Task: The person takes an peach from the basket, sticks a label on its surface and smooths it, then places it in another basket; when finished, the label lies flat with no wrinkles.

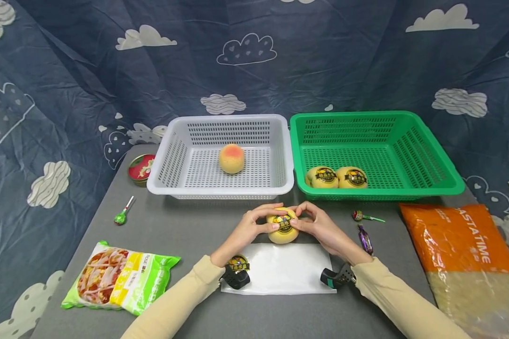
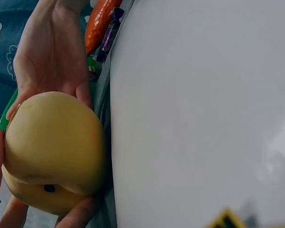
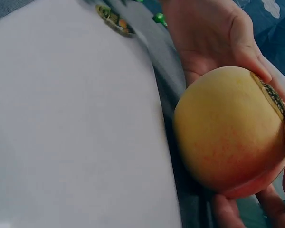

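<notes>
Both hands hold a yellow peach (image 1: 282, 237) just beyond the far edge of a white sheet (image 1: 290, 268). A black-and-gold round label (image 1: 284, 225) is on its upper side, facing the head camera. My left hand (image 1: 256, 223) grips the left side, thumb at the label's left edge. From the right, my right hand (image 1: 320, 226) holds it with its thumb on the label's right edge. In the right wrist view the peach (image 3: 228, 133) shows a red blush, and the label's edge (image 3: 274, 99) lies under the fingers. Another label (image 1: 239, 263) sits at the sheet's left end.
Behind stand a white basket (image 1: 220, 191) with one peach (image 1: 232, 159) and a green basket (image 1: 386, 192) with labelled peaches (image 1: 352, 179). Around lie lollipops (image 1: 120, 217), a purple-wrapped candy (image 1: 365, 240), a red tin (image 1: 141, 168), a green food bag (image 1: 119, 278) and an orange pasta bag (image 1: 462, 245).
</notes>
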`<state>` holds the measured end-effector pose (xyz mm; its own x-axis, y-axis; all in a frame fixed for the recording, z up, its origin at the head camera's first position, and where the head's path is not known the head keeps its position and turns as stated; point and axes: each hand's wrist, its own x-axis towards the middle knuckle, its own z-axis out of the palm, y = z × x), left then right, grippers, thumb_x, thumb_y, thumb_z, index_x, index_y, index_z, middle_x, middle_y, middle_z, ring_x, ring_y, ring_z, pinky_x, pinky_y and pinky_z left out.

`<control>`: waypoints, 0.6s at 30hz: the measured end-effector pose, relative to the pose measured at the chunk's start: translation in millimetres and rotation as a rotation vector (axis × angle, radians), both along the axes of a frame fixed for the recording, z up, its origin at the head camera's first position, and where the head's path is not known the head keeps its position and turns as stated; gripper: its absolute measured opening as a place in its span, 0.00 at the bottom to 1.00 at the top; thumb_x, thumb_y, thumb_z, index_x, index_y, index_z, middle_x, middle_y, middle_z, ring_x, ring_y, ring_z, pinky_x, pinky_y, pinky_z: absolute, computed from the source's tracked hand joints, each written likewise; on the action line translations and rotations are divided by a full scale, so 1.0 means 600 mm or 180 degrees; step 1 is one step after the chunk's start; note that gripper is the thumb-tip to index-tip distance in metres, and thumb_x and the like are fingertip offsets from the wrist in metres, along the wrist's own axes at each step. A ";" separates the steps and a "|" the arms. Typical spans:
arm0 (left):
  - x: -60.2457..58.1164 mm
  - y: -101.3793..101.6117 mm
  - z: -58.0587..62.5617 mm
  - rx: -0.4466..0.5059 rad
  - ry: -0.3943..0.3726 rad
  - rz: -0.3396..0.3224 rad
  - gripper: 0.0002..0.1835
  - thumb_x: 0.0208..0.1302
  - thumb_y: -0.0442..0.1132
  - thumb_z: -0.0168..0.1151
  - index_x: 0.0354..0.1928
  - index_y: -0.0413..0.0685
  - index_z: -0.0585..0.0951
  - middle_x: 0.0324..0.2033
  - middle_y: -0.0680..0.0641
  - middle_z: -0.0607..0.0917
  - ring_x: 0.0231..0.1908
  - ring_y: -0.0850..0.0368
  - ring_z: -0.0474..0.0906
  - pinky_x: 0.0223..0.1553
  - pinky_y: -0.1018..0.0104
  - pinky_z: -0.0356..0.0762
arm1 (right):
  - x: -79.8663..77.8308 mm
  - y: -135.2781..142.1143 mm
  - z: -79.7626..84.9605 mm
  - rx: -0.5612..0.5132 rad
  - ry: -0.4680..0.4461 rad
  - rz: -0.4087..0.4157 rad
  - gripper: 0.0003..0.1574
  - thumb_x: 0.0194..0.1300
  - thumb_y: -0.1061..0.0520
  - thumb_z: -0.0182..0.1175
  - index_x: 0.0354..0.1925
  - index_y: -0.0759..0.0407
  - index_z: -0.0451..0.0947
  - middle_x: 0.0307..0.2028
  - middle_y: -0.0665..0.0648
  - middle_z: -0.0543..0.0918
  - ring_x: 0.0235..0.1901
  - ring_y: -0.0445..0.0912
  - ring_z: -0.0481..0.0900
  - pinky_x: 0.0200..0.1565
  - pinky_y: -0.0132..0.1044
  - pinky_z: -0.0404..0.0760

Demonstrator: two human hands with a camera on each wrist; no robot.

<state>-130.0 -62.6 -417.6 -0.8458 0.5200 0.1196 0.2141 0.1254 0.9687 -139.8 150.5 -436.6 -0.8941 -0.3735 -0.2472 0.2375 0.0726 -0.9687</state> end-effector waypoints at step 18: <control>-0.001 -0.002 -0.003 0.0174 0.0093 0.0012 0.13 0.59 0.30 0.57 0.46 0.34 0.78 0.57 0.37 0.70 0.59 0.45 0.62 0.55 0.49 0.61 | 0.030 -0.038 0.018 0.1432 0.0892 -0.0172 0.38 0.47 0.48 0.70 0.40 0.60 0.53 0.48 0.67 0.71 0.39 0.52 0.78 0.28 0.36 0.74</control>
